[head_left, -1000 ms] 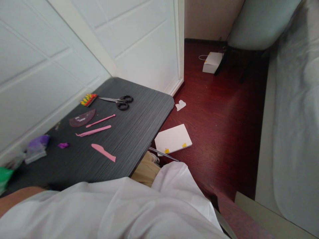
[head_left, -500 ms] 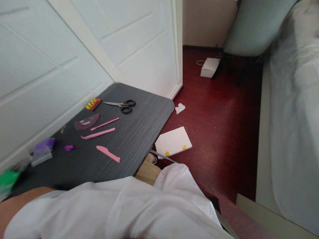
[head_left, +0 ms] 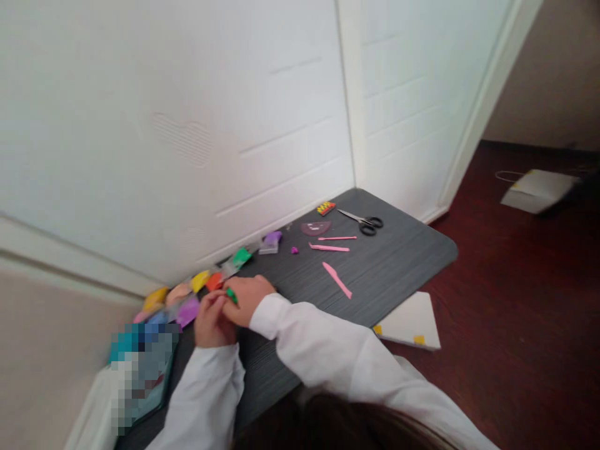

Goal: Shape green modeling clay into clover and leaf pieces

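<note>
My left hand [head_left: 213,320] and my right hand [head_left: 249,299] meet above the dark table, fingers closed together. Between them shows a small green lump of modelling clay [head_left: 231,295], partly covered by the fingers. Bags of coloured clay lie just beyond: a green one [head_left: 242,257], an orange one [head_left: 214,281], a yellow one [head_left: 200,280] and a purple one [head_left: 188,310]. To the right of my hands rest a pink plastic knife [head_left: 337,279], pink tweezers [head_left: 329,248] and a thin pink stick tool [head_left: 337,237]. A tiny purple clay bit [head_left: 294,250] sits near them.
Black-handled scissors [head_left: 367,224], a clear half-round piece [head_left: 315,228] and a small red-yellow item [head_left: 325,208] lie toward the table's [head_left: 403,250] far end. White panels [head_left: 281,125] border its back. A blurred-out tablet-like object [head_left: 150,381] is at left; a white box [head_left: 412,319] lies on the floor.
My view has swung left, away from the bed and chair. Both hands, out of sight before, now show together with the green clay. The tools lie as before.
</note>
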A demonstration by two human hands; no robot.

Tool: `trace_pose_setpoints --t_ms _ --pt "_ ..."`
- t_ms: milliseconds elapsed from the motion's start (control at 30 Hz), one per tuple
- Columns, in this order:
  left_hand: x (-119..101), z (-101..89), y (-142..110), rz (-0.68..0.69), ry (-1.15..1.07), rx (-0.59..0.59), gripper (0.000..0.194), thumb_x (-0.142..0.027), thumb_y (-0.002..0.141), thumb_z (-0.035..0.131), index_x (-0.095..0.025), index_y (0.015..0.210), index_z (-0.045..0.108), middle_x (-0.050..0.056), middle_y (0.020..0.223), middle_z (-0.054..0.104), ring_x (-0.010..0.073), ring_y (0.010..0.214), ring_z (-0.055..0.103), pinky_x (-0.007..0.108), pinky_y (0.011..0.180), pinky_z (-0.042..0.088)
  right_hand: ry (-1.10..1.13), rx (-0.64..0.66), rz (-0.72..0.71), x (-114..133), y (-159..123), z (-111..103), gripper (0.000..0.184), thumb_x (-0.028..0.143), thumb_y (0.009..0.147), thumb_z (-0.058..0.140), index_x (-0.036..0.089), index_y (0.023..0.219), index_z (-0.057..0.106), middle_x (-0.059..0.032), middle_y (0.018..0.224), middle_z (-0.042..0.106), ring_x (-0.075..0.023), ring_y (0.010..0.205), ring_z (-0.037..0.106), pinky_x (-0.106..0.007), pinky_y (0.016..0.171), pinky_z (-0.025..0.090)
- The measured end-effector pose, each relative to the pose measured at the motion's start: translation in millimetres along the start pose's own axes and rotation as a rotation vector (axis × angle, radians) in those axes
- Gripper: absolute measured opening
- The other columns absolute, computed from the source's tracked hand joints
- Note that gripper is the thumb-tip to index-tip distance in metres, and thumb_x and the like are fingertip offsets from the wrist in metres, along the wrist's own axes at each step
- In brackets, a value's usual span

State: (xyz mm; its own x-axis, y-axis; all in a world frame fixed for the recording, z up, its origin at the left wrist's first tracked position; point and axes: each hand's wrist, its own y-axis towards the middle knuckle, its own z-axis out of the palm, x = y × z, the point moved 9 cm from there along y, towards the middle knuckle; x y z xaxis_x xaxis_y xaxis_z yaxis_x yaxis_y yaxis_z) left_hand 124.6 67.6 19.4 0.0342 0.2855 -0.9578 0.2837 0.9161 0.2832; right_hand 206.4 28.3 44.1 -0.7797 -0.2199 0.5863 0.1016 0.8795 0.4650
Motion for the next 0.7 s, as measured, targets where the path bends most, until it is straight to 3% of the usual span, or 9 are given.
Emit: trace_pose_setpoints --t_ms 67,200,400,567,700 --pt "13 -16.7 3 -0.031 -0.082 -0.055 0.017 -0.033 0.067 0.057 -0.020 0.076 0.052 -0.002 0.071 0.055 0.0097 0.059 0.054 0.024 0.056 0.044 -0.014 -0.004 -0.014 5 0 2 0.029 0.032 0.074 0.039 0.018 0.099 0.048 -0.0053 0.094 0.061 -0.0190 0.087 0.054 -0.032 0.074 0.036" --pt "28 -27.7 5 -0.089 -0.184 -0.071 0.024 -0.026 0.056 0.066 -0.019 0.075 0.053 -0.002 0.068 0.057 0.0127 0.061 0.057 0.028 0.059 0.045 -0.047 0.030 -0.052 17 -2 9 0.034 0.027 0.072 0.043 0.019 0.105 0.046 -0.0059 0.098 0.059 -0.0191 0.093 0.051 -0.032 0.079 0.033" --pt "31 -36.4 2 -0.130 -0.145 -0.009 0.035 -0.030 0.057 0.064 -0.016 0.088 0.057 0.004 0.076 0.061 0.0151 0.070 0.058 0.030 0.064 0.046 -0.091 0.087 -0.057 21 -4 22 0.045 0.026 0.073 0.044 0.018 0.118 0.040 -0.0098 0.103 0.057 -0.0224 0.097 0.049 -0.037 0.082 0.031" --pt "21 -40.7 6 -0.079 0.056 0.076 0.034 -0.040 0.068 0.053 -0.015 0.090 0.059 0.006 0.079 0.062 0.0171 0.073 0.058 0.032 0.064 0.047 -0.089 0.082 -0.040 0 7 8 0.038 0.035 0.072 0.052 0.022 0.108 0.051 -0.0055 0.095 0.063 -0.0181 0.084 0.056 -0.033 0.079 0.037" --pt "17 -37.3 4 -0.006 0.298 0.127 0.032 -0.040 0.063 0.058 -0.020 0.088 0.062 0.005 0.085 0.061 0.0195 0.082 0.056 0.033 0.073 0.044 -0.061 0.020 0.052 -32 13 -10 0.031 0.041 0.071 0.052 0.021 0.094 0.057 -0.0026 0.075 0.064 -0.0151 0.066 0.058 -0.029 0.066 0.043"
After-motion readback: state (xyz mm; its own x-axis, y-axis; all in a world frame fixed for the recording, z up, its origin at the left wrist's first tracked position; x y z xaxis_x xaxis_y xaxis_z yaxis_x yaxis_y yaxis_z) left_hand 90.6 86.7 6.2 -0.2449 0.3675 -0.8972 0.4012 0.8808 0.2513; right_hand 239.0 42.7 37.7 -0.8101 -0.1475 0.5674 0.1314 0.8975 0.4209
